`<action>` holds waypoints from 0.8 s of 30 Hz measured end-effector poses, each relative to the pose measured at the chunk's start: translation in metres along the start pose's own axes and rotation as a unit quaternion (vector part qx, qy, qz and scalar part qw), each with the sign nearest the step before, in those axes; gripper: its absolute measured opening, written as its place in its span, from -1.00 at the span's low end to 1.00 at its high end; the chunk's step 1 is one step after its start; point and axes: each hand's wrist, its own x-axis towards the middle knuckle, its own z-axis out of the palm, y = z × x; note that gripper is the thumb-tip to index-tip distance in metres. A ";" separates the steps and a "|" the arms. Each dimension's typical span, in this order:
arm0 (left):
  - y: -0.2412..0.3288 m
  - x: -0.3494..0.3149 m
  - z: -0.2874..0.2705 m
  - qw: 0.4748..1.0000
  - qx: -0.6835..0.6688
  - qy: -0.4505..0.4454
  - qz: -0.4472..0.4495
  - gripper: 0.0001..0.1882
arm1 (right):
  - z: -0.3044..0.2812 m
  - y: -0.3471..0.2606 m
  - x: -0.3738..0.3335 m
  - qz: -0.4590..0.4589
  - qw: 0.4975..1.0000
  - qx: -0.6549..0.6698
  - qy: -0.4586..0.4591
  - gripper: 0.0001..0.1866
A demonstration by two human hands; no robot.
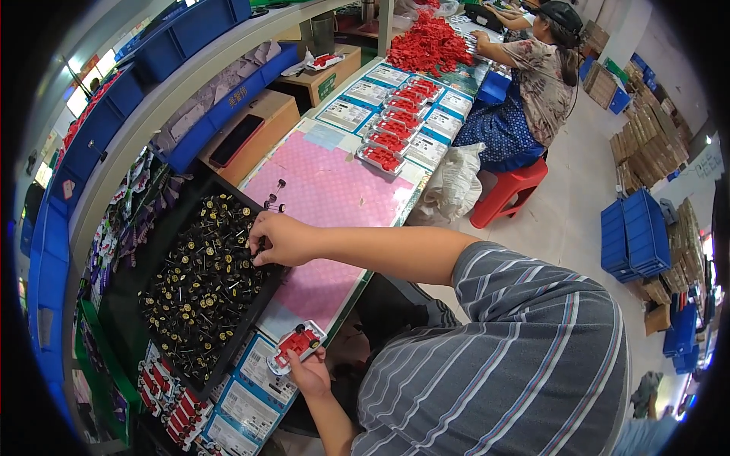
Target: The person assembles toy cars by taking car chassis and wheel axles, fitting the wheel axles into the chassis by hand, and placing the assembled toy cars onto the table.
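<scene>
Two bare hands work apart, with the corner of a black tray (247,330) between them. The left hand (312,374), nearer the body, grips a red and white toy car (295,344) between thumb and fingers, its red underside turned up. Black wheels (314,343) show at the end of the car farther from the thumb; whether the other end has any is too small to tell. The car's long axis runs aslant, one end toward the tray side, the wheeled end toward the right forearm.

The right hand (280,238) reaches across a pink mat (319,182) to the tray's edge, fingers bent toward the thumb at the rim of a heap of wheel axles (201,281); I cannot tell whether they pinch one. So the heap lies right at the right fingertips, while the car sits well apart from them, back toward the left hand.

Just beyond the right hand, a few loose axles (281,208) lie on the mat. Farther that way stands a row of toy cars (391,140); printed cards (247,403) lie just beside the left hand.
</scene>
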 end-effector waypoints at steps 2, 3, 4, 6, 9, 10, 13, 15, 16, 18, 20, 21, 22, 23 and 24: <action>0.000 -0.001 0.000 1.000 -0.002 0.003 0.001 -0.53 | 0.004 0.006 0.000 -0.037 0.998 -0.008 0.046 -0.81; 0.000 0.000 0.001 1.000 -0.001 0.005 0.002 -0.53 | 0.004 0.010 0.001 -0.038 0.998 -0.007 0.046 -0.81; 0.001 -0.001 0.003 1.000 0.002 -0.006 0.003 -0.54 | 0.002 0.006 0.002 0.011 0.999 0.039 0.007 -0.81; -0.003 -0.001 -0.005 1.000 0.005 -0.007 0.003 -0.55 | -0.001 -0.002 0.003 0.109 0.984 0.132 -0.045 -0.80; -0.003 0.000 -0.005 1.000 0.007 -0.031 0.001 -0.54 | -0.003 -0.012 0.005 0.154 0.980 0.119 -0.032 -0.79; -0.004 0.000 -0.006 0.999 0.007 -0.031 0.001 -0.54 | -0.005 -0.015 0.006 0.132 0.986 0.084 -0.052 -0.75; -0.006 -0.002 -0.009 1.000 -0.005 -0.018 -0.004 -0.54 | 0.007 -0.011 0.000 -0.024 0.986 -0.146 0.073 -0.73; -0.005 -0.003 -0.008 1.000 0.006 0.006 0.001 -0.53 | 0.010 -0.006 0.001 -0.052 0.991 -0.110 0.051 -0.73; -0.003 -0.007 -0.002 0.999 0.013 0.041 0.010 -0.54 | 0.016 -0.004 0.001 -0.079 0.994 -0.072 0.027 -0.73; -0.006 -0.002 -0.018 0.999 -0.004 -0.029 -0.014 -0.50 | 0.018 0.013 0.013 -0.176 0.978 -0.107 0.029 -0.71; -0.006 -0.002 -0.005 0.995 -0.058 0.038 -0.065 -0.60 | 0.001 0.006 0.012 -0.173 0.976 -0.130 0.002 -0.73; -0.007 -0.001 -0.007 0.995 -0.069 0.040 -0.052 -0.66 | -0.001 -0.004 0.007 -0.153 0.980 -0.123 0.019 -0.72; -0.009 0.004 -0.011 0.996 -0.081 -0.044 -0.015 -0.69 | -0.005 -0.005 0.006 -0.157 0.975 -0.156 0.014 -0.71; -0.008 0.005 -0.008 0.997 -0.060 -0.041 -0.018 -0.71 | -0.008 -0.002 0.003 -0.173 0.973 -0.149 0.024 -0.68; -0.009 0.005 -0.011 0.999 -0.023 -0.046 -0.015 -0.60 | -0.009 -0.006 0.001 -0.154 0.975 -0.156 0.033 -0.65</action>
